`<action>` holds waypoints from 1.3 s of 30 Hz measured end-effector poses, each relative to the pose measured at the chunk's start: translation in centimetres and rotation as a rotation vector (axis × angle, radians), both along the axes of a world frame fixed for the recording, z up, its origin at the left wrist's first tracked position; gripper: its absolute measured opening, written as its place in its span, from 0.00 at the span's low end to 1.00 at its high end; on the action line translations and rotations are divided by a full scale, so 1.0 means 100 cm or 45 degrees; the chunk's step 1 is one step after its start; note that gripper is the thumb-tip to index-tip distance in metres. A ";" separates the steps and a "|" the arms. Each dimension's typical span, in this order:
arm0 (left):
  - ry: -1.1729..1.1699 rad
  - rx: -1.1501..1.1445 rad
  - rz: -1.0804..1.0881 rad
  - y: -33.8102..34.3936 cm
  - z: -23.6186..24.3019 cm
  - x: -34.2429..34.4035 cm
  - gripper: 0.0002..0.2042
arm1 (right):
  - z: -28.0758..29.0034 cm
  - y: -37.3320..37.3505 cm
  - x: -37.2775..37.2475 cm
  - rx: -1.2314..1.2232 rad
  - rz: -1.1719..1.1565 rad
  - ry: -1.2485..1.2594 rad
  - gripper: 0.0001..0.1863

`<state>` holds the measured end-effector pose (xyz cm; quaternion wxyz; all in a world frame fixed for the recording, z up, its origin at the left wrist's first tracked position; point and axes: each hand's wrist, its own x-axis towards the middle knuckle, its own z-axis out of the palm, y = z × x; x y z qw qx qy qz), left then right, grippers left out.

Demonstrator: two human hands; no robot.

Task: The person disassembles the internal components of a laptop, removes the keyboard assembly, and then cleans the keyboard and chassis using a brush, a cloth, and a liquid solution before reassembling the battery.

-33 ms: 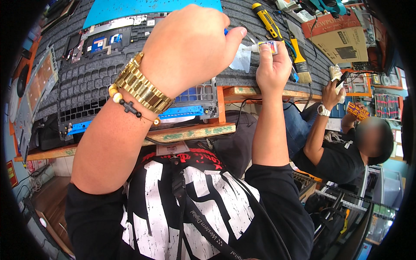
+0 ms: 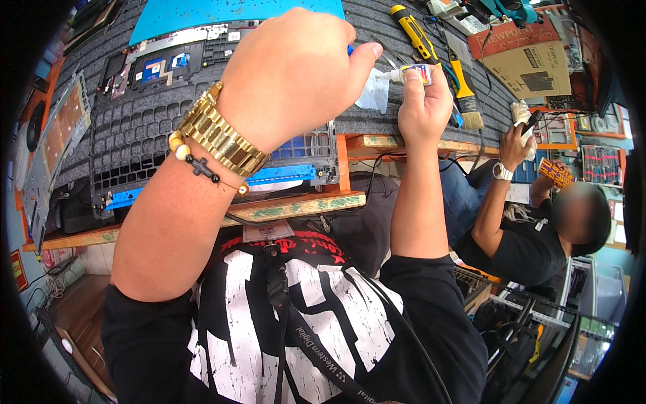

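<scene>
My left hand (image 2: 303, 64), with a gold watch and beaded bracelet at its wrist, reaches over a black laptop keyboard frame (image 2: 128, 151) with open key slots. Its fingers are curled and mostly hidden behind the hand; a small blue bit shows beside the thumb, but what it belongs to cannot be made out. My right hand (image 2: 425, 108) is closed round a small glue bottle (image 2: 416, 73), whose white nozzle points left. Beneath the nozzle, a thin pale sheet (image 2: 374, 93) lies on the ribbed grey mat (image 2: 363, 124).
A yellow-black utility knife (image 2: 414, 34) and a yellow-handled brush (image 2: 464, 91) lie to the right. Behind the frame is a blue mat (image 2: 202, 17). A loose metal panel (image 2: 59, 158) leans at left. Cardboard boxes (image 2: 528, 64) stand far right, near a seated co-worker (image 2: 531, 249).
</scene>
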<state>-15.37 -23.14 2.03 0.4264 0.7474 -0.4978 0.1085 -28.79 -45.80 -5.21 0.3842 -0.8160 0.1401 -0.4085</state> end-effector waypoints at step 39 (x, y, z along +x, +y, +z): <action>-0.035 1.110 1.153 0.300 0.045 0.276 0.23 | -0.005 0.015 -0.123 1.812 1.062 -0.628 0.22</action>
